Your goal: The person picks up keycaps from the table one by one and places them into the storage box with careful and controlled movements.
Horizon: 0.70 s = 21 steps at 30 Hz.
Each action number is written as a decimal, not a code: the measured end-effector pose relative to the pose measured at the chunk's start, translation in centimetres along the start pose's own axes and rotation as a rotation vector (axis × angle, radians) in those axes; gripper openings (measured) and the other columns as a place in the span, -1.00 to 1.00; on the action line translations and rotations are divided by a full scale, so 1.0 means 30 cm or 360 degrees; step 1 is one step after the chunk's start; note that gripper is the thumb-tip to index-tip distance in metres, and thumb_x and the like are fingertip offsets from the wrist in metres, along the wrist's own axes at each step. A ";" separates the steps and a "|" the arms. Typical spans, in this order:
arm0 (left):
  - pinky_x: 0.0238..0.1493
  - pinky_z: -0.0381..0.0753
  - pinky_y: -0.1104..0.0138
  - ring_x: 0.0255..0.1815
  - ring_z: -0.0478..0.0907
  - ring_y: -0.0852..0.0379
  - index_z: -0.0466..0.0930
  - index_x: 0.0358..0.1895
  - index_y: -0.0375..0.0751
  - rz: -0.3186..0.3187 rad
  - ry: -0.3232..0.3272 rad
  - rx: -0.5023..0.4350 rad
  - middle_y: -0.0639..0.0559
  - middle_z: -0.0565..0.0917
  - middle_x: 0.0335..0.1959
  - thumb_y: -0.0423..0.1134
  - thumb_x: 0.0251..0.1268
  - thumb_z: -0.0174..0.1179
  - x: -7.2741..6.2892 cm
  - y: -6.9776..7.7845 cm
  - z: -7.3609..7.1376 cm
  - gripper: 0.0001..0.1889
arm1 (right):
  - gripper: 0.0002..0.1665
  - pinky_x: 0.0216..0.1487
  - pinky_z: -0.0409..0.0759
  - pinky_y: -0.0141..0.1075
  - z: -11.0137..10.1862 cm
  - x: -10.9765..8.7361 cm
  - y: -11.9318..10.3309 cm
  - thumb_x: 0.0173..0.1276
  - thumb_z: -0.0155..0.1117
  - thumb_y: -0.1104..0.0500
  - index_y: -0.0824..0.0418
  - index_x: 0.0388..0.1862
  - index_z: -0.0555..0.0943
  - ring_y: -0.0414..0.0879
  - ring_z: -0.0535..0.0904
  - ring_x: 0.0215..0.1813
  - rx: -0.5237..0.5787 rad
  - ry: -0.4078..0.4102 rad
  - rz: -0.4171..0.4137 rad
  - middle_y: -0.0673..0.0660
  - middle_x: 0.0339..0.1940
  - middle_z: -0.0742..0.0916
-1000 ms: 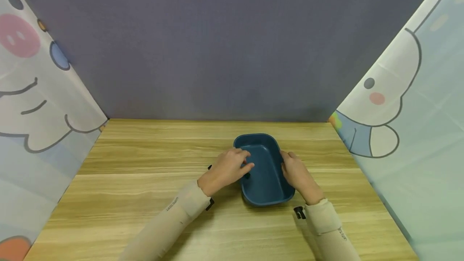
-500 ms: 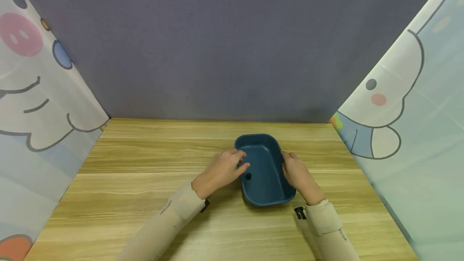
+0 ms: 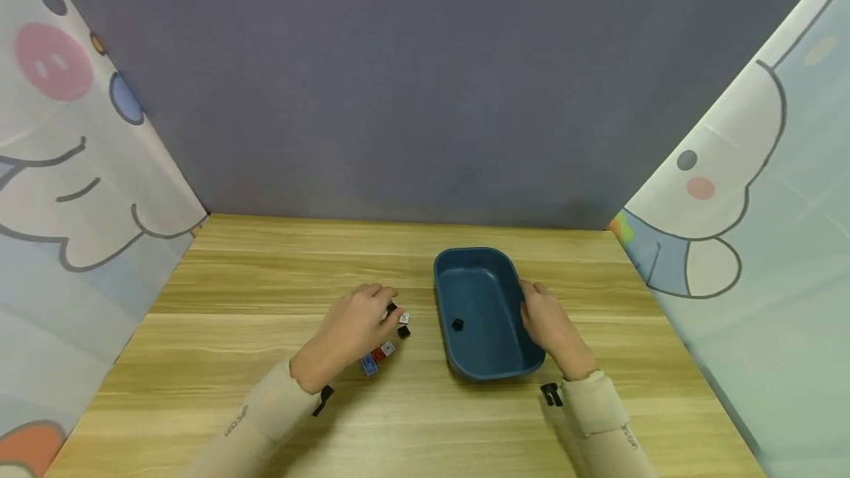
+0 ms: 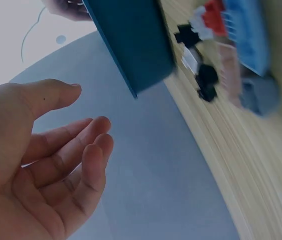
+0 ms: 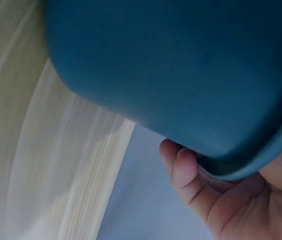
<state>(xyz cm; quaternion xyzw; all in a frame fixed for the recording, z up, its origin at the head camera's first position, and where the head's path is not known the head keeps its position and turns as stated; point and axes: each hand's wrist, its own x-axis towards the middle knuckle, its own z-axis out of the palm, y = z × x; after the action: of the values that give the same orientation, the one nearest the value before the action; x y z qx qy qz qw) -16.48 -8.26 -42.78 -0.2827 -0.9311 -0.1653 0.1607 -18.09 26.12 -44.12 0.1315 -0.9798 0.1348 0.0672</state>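
My right hand [image 3: 553, 324] grips the right rim of a dark blue rectangular bin [image 3: 490, 308]. In the right wrist view, the fingers [image 5: 184, 169] curl under the rim. One small black piece [image 3: 457, 324] lies inside the bin. Left of the bin, my left hand [image 3: 350, 327] hovers above a group of small toy building blocks, fingers loosely bent and holding nothing in the left wrist view. The group includes a red block [image 4: 213, 17], a long blue block [image 4: 245, 35], a pinkish block [image 4: 228, 72] and black blocks [image 4: 207, 82]. My left hand hides part of the group in the head view.
The wooden table [image 3: 232, 301] ends at a grey panel [image 3: 412, 94] behind. Cartoon-printed cloths [image 3: 783, 242] flank both sides. A black strap buckle [image 3: 550, 394] sits beside the right cuff, another strap end [image 3: 322, 400] beside the left.
My left hand has moved left and away from the bin, uncovering the black piece inside and the blocks on the table. The right hand keeps its grip on the rim.
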 end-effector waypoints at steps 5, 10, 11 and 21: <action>-0.30 0.71 0.15 -0.17 0.70 -0.07 0.71 -0.03 -0.26 -0.0075 0.0032 0.0031 -0.09 0.73 -0.18 -0.14 0.27 0.40 -0.061 -0.039 -0.030 -0.69 | -0.50 -0.15 0.65 0.07 0.003 -0.001 0.005 0.34 0.22 0.47 0.64 0.24 0.41 0.36 0.62 -0.09 -0.0003 0.0013 -0.0002 0.52 -0.06 0.60; -0.26 0.71 0.08 -0.16 0.69 -0.12 0.72 -0.08 -0.27 -0.0176 0.0024 -0.0006 -0.13 0.73 -0.18 -0.18 0.21 0.44 -0.117 -0.072 -0.044 -0.71 | -0.49 -0.13 0.65 0.07 0.006 0.001 0.007 0.35 0.22 0.47 0.64 0.25 0.41 0.37 0.61 -0.07 -0.0008 -0.0002 -0.0001 0.52 -0.04 0.60; -0.27 0.71 0.06 -0.17 0.69 -0.13 0.72 -0.09 -0.28 -0.0202 0.0012 -0.0011 -0.14 0.73 -0.18 -0.19 0.20 0.44 -0.128 -0.076 -0.044 -0.71 | -0.49 -0.13 0.65 0.08 0.006 0.001 0.007 0.35 0.22 0.46 0.64 0.25 0.40 0.37 0.61 -0.06 -0.0009 -0.0005 0.0002 0.52 -0.04 0.59; -0.29 0.70 0.00 -0.27 0.70 -0.18 0.71 -0.19 -0.29 -0.0462 -0.0196 -0.0115 -0.16 0.72 -0.23 -0.23 0.19 0.43 -0.220 -0.074 -0.015 -0.78 | -0.50 -0.11 0.64 0.09 0.004 0.001 0.003 0.36 0.20 0.46 0.64 0.24 0.40 0.38 0.60 -0.05 -0.0013 0.0002 0.0008 0.53 -0.04 0.59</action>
<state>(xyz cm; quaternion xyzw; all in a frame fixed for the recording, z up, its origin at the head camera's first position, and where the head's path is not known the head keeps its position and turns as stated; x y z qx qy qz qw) -12.47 -13.29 -45.45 -0.1605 -0.9637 -0.2025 0.0674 -18.16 26.17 -44.26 0.1286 -0.9807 0.1309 0.0679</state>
